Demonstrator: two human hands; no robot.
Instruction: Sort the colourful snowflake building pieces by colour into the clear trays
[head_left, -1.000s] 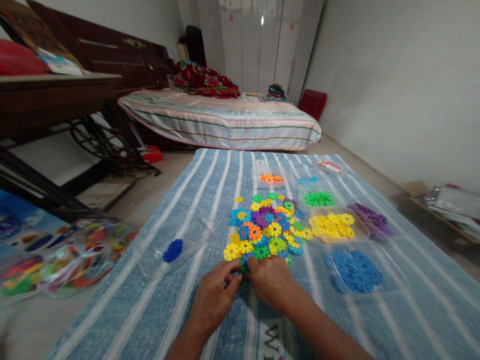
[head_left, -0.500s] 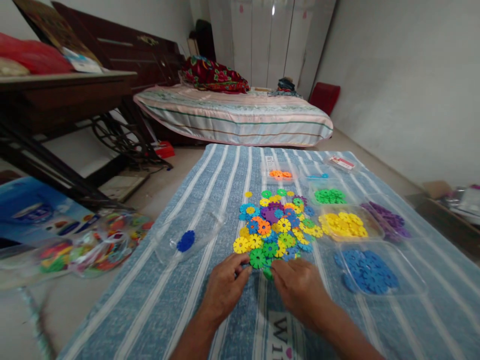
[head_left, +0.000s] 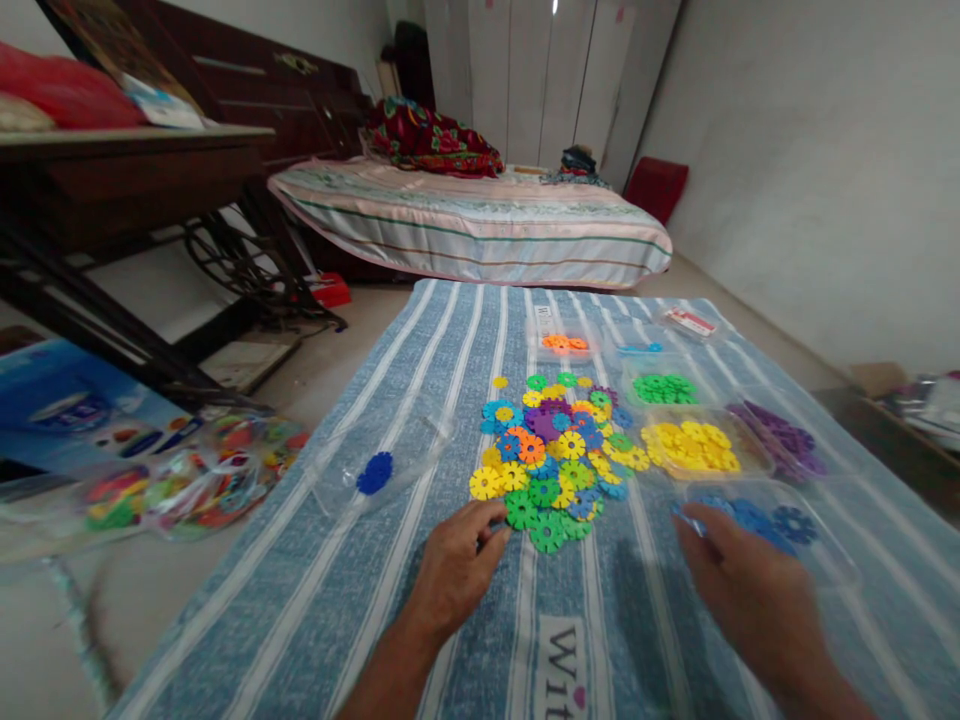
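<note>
A loose pile of flower-shaped plastic snap discs (head_left: 574, 475) in several colours lies on the striped cloth. My left hand (head_left: 457, 560) rests at the pile's near left edge, thumb and fingers curled together beside a green disc (head_left: 520, 510). Whatever lies between those fingertips is hidden. Off to the right, my right hand (head_left: 750, 585) is smeared by motion above the near left part of a clear box of blue discs (head_left: 795, 523). Its fingers are pinched, and a bit of blue shows at the tips, too blurred to name.
Clear boxes hold yellow discs (head_left: 694, 447), green discs (head_left: 665, 389), purple discs (head_left: 780, 438) and orange discs (head_left: 565, 344). At left, a clear lid-like tray (head_left: 337, 462) has dark blue discs (head_left: 375, 473) at it. A bed (head_left: 480, 235) stands beyond the cloth-covered surface (head_left: 292, 590).
My right hand has left the pile's near edge and swung right to the box of blue discs. Green discs at the near edge are now uncovered. My left hand has hardly moved.
</note>
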